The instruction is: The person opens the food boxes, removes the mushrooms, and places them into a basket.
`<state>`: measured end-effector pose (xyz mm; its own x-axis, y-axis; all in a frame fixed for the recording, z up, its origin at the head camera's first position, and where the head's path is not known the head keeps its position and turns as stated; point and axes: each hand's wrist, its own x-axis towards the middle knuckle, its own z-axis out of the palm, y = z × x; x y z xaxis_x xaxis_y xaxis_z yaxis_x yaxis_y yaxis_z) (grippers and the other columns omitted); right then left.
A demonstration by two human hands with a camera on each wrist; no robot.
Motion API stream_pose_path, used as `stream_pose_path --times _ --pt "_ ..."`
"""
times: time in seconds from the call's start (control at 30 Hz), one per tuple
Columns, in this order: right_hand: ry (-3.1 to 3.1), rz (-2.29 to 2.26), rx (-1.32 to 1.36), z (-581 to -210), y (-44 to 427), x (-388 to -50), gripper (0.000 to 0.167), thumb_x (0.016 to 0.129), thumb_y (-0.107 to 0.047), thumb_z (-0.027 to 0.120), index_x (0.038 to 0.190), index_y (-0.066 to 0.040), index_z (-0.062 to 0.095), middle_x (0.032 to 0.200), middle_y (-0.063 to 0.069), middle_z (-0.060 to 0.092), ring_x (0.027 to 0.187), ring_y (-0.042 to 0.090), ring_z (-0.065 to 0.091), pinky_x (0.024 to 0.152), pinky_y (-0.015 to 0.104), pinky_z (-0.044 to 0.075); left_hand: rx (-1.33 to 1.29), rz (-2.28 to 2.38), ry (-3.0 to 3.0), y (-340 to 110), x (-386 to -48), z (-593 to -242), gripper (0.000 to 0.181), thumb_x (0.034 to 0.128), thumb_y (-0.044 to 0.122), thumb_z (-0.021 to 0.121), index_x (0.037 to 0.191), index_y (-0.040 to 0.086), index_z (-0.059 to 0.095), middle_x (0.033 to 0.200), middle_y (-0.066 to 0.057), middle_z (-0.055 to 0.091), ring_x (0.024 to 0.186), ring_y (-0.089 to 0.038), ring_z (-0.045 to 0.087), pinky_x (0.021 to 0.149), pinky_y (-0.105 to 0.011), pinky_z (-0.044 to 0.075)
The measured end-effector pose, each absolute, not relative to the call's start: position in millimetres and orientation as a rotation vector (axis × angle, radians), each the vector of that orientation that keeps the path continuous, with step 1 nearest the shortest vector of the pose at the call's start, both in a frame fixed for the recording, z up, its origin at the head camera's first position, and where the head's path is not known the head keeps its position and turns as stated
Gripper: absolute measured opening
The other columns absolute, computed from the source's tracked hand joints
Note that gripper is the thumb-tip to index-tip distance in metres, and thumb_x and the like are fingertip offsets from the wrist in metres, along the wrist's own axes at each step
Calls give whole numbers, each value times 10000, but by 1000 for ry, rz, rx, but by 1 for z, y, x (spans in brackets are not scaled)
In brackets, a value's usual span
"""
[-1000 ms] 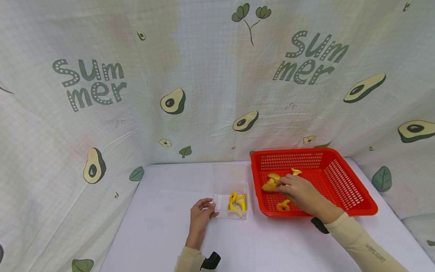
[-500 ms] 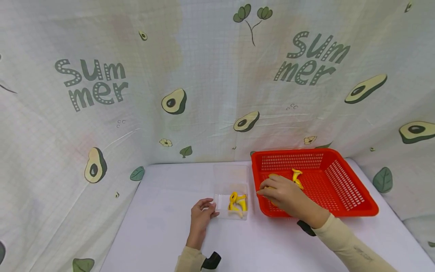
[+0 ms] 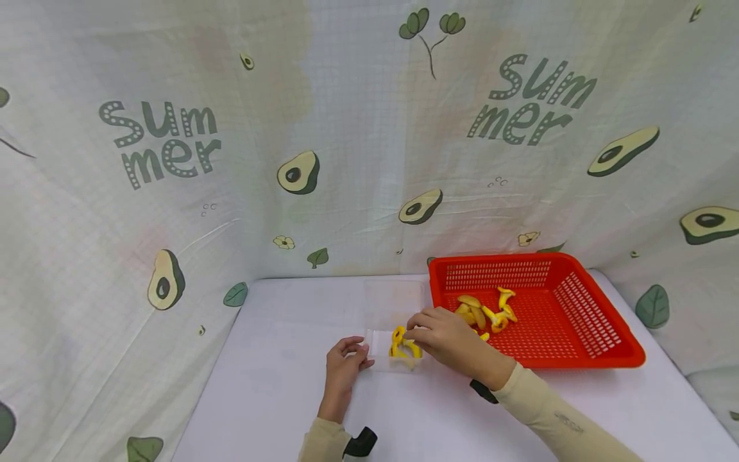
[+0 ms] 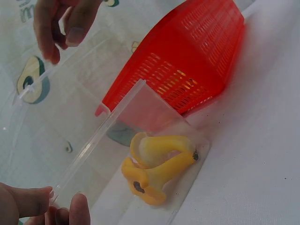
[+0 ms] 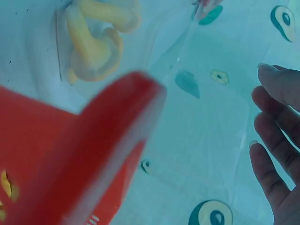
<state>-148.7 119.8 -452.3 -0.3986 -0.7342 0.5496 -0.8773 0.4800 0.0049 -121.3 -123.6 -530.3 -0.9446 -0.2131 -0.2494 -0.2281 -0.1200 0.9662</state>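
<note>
My left hand (image 3: 342, 369) pinches the left rim of a clear plastic box (image 4: 140, 101) between thumb and fingers. Inside the box lie several yellow toy mushrooms (image 4: 159, 161) with flared caps. Its transparent lid (image 3: 394, 298) seems to be folded back behind it. Over the box's right side hovers my right hand (image 3: 447, 337), fingers loosely bent. In the right wrist view, nothing shows between the right thumb and fingers (image 5: 274, 140). More yellow mushrooms (image 3: 501, 314) and brownish-yellow ones (image 3: 470, 308) lie in a red basket (image 3: 554, 314), partly hidden by the right hand and wrist.
The red basket's near-left rim (image 5: 117, 112) stands close beside the box. Both rest on a white table (image 3: 288, 321), with an avocado-print cloth (image 3: 346, 128) hanging behind and at the sides.
My right hand has left the red basket and moved left to above the clear box. My left hand stays at the box's rim.
</note>
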Motion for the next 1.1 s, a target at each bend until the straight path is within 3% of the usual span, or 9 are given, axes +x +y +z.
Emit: stream_pose_path --times 0.2,0.5,1.1 --pt "-2285 367 1338 -461 104 -150 319 756 -158 964 1031 -185 804 1056 -31 741 984 147 684 856 248 630 -504 2288 2078 -123 -123 -532 300 980 -47 692 1254 -140 613 928 -73 593 763 -168 621 714 -291 666" --pt "-2412 238 1314 -477 84 -149 368 761 -203 960 1097 -188 813 1115 -15 738 1037 165 668 919 284 625 -497 2290 2070 -124 -124 -534 312 982 -52 690 1264 -153 600 926 -60 589 722 -143 652 711 -301 668" --pt "-2683 148 1294 -488 65 -165 316 792 -198 939 1095 -184 848 1095 -15 765 1024 182 661 891 263 597 -491 2284 2069 -125 -125 -537 310 976 -62 689 1257 -158 599 904 -54 586 736 -149 634 716 -311 670"
